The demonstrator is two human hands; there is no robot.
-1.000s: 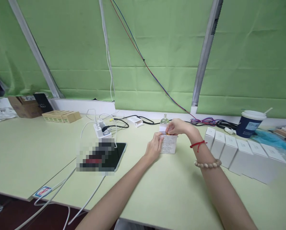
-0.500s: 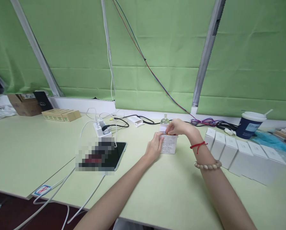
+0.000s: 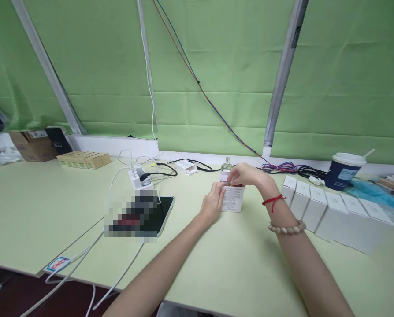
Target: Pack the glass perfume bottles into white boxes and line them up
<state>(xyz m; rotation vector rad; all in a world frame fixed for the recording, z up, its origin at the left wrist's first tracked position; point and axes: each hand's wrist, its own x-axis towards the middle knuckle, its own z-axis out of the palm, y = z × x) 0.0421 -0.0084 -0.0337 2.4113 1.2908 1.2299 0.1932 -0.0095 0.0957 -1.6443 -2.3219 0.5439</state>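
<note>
A small white box (image 3: 232, 199) with fine print on its front stands upright on the table, its top flap raised at the back. My left hand (image 3: 212, 200) grips the box by its left side. Over the opened top, my right hand (image 3: 243, 175) has its fingertips pinched at the opening, where a small orange-gold bit shows. What those fingers hold is too small and too hidden to name. Just behind the box stands a clear glass bottle (image 3: 227, 165) with a narrow neck.
White boxes (image 3: 336, 211) stand in a row at the right, before a dark blue paper cup (image 3: 344, 172). Leftward lie a tablet (image 3: 162, 215), a white power strip (image 3: 138, 178) with cables, and several yellowish boxes (image 3: 84, 160). An open white carton (image 3: 186, 167) lies near the wall.
</note>
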